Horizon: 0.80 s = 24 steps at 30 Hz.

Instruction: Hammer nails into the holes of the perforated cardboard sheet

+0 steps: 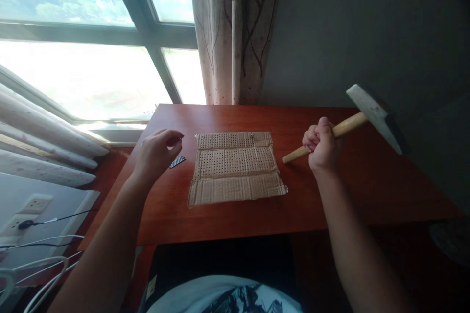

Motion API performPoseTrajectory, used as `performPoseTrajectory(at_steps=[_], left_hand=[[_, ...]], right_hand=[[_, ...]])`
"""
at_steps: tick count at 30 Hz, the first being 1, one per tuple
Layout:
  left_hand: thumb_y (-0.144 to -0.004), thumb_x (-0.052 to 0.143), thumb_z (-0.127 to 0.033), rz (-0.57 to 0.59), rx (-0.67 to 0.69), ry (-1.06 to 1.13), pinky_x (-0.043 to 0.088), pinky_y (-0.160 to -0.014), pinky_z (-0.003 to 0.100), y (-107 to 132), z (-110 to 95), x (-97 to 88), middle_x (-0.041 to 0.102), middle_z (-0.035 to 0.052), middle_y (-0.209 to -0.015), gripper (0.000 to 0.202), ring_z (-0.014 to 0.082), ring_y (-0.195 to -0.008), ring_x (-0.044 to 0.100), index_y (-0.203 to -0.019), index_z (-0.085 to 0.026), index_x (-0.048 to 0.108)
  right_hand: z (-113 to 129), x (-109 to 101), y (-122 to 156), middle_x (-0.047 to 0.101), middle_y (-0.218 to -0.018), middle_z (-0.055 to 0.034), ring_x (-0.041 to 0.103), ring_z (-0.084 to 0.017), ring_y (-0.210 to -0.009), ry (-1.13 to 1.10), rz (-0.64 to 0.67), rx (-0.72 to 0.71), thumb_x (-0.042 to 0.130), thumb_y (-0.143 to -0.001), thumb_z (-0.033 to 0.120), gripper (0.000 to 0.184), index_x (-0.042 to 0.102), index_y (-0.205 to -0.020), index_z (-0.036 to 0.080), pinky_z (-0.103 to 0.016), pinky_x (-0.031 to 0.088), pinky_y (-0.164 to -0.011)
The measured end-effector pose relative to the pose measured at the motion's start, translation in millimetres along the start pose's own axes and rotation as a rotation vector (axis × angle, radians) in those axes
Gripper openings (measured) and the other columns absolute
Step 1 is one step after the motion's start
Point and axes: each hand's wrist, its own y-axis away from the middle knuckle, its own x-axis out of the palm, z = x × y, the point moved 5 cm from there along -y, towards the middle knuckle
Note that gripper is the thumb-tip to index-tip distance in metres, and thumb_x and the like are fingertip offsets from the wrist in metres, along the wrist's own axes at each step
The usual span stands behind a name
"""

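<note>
A hammer [352, 124] was raised over the right of the table [367, 181], its handle slanting up from lower left to the head at upper right. The right hand [322, 145] clenched the handle mid-length. The left hand [156, 151] hovered over nails [177, 161] beside dotted cardboard [235, 168], thumb and forefinger nearly meeting; whether they pinched anything was unclear.

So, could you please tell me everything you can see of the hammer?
The hammer has a pale wooden handle and a metal head, light grey on its upper face and darker toward the lower end. The right hand grips the handle at mid-length, fist closed. It is held in the air, tilted, with the head up and to the right, and the butt end pointing down-left toward the cardboard sheet. It touches neither the cardboard nor the table.
</note>
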Motion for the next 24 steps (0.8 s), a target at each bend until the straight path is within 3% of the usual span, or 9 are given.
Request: performPoseTrajectory(at_steps=[3,5,8,11,17,24], left_hand=[[-0.083,0.064,-0.038,-0.059,0.063,0.341,0.059,-0.086,0.036,-6.7,-32.2,-4.8,0.074,0.0055,-0.096,0.024,0.0203,-0.088,0.071,-0.097,-0.020,0.069],[-0.082,0.067,-0.037,-0.014,0.139,0.516,0.061,-0.085,0.035,-10.0,-63.5,-2.7,0.074,0.0051,-0.093,0.022,0.0189,-0.085,0.071,-0.096,-0.019,0.069],[-0.085,0.066,-0.034,0.109,0.248,0.649,0.061,-0.078,0.032,-15.3,-111.8,8.8,0.075,0.0059,-0.089,0.018,0.0175,-0.082,0.071,-0.093,-0.017,0.069],[-0.085,0.065,-0.030,0.169,0.298,0.667,0.060,-0.077,0.031,-26.5,-141.7,29.2,0.075,0.0057,-0.087,0.014,0.0160,-0.079,0.070,-0.089,-0.017,0.069],[-0.082,0.066,-0.027,0.128,0.243,0.607,0.058,-0.076,0.031,-50.8,-140.7,68.3,0.076,0.0062,-0.085,0.012,0.0174,-0.079,0.071,-0.086,-0.017,0.070],[-0.083,0.066,-0.025,0.113,0.230,0.563,0.056,-0.074,0.029,-47.8,-132.6,76.1,0.076,0.0050,-0.086,0.009,0.0176,-0.080,0.071,-0.088,-0.018,0.071]], right_hand=[[-2.0,2.7,-1.3,0.024,-0.046,0.0091,0.024,-0.005,-0.036,0.023,-0.001,0.008,0.066,-0.087,0.060,0.062,0.028,-0.056,0.022,-0.024,0.015,-0.036],[-3.3,4.4,-1.9,0.025,-0.046,0.0091,0.024,-0.005,-0.036,0.025,0.001,0.017,0.067,-0.086,0.061,0.062,0.029,-0.057,0.022,-0.024,0.015,-0.036],[-4.2,8.0,-2.2,0.026,-0.046,0.0091,0.024,-0.005,-0.036,0.003,0.019,0.034,0.069,-0.085,0.058,0.060,0.030,-0.057,0.023,-0.024,0.015,-0.036],[-3.2,12.3,-1.8,0.026,-0.046,0.0091,0.024,-0.005,-0.036,0.002,0.038,0.039,0.070,-0.085,0.056,0.059,0.031,-0.057,0.023,-0.025,0.014,-0.036],[-1.5,18.3,1.2,0.028,-0.047,0.0080,0.025,-0.006,-0.038,0.023,0.052,0.020,0.069,-0.087,0.054,0.058,0.033,-0.055,0.022,-0.026,0.015,-0.038],[-3.5,18.7,0.7,0.027,-0.048,0.0084,0.025,-0.006,-0.039,0.047,0.051,0.024,0.068,-0.087,0.057,0.058,0.032,-0.057,0.023,-0.025,0.017,-0.037]])
